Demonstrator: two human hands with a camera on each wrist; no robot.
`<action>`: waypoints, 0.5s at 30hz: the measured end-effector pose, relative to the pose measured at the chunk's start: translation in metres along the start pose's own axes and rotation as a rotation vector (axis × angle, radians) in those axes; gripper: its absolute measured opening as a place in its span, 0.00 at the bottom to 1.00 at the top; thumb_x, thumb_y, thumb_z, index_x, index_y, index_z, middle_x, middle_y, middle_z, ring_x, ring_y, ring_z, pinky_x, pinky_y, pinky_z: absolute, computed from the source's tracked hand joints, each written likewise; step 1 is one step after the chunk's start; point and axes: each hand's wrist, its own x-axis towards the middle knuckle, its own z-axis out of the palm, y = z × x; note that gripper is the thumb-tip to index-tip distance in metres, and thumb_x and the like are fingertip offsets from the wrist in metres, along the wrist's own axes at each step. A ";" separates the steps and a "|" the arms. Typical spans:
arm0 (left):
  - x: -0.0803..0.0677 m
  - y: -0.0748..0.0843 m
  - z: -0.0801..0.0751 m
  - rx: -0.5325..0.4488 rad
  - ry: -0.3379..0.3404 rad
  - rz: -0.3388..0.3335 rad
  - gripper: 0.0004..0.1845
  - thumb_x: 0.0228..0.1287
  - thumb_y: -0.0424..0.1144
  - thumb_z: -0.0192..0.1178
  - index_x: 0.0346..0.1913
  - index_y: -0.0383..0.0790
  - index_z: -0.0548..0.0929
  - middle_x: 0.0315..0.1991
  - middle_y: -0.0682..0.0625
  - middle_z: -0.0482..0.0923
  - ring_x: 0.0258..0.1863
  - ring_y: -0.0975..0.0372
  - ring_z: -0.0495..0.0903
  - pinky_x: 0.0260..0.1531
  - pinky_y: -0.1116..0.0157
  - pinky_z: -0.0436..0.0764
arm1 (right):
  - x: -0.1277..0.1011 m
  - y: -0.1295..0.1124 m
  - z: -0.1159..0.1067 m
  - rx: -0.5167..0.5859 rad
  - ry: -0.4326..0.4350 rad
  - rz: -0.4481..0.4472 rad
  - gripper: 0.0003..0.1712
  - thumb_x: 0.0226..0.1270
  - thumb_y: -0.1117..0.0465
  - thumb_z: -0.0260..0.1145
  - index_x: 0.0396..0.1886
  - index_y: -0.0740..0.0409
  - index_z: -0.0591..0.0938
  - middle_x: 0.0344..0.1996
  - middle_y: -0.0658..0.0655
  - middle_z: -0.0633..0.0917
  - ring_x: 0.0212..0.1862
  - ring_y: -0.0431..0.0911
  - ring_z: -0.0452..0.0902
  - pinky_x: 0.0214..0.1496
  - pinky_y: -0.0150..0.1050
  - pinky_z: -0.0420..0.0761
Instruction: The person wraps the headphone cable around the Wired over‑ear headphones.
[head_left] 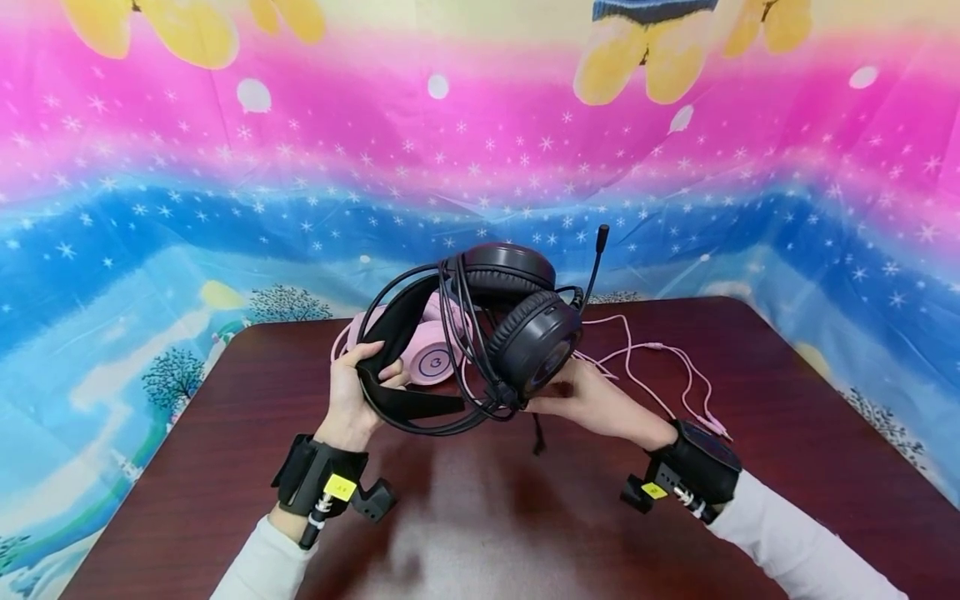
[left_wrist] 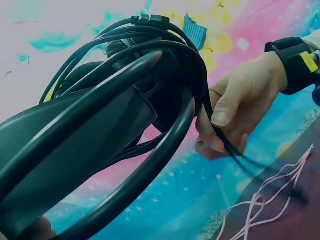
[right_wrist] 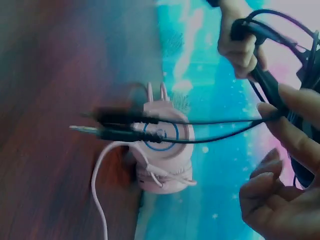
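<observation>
A black headset (head_left: 536, 342) with a thin boom microphone (head_left: 600, 246) is held up over the table. My left hand (head_left: 352, 396) grips its padded headband, fingers curled round the band. Loops of black cable hang wound about the headband and ear cups. Beside the lower ear cup, my right hand (head_left: 596, 400) pinches the black cable (left_wrist: 227, 142) between thumb and fingers. Two black audio plugs (right_wrist: 120, 133) dangle from that cable's end in the right wrist view. Behind the black one lies a pink headset (head_left: 433, 357) on the table, partly hidden by it.
Pink cable (head_left: 628, 358) trails over the right side of the dark red wooden table (head_left: 787, 467), its plugs near my right wrist. A colourful printed cloth (head_left: 487, 142) hangs behind the table and along its sides.
</observation>
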 end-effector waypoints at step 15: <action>-0.003 0.001 0.002 -0.033 -0.044 -0.045 0.19 0.88 0.39 0.33 0.68 0.45 0.72 0.23 0.56 0.53 0.22 0.68 0.46 0.24 0.75 0.48 | 0.004 0.037 -0.019 0.151 -0.147 -0.011 0.08 0.81 0.64 0.66 0.50 0.66 0.79 0.24 0.52 0.74 0.25 0.49 0.70 0.35 0.35 0.76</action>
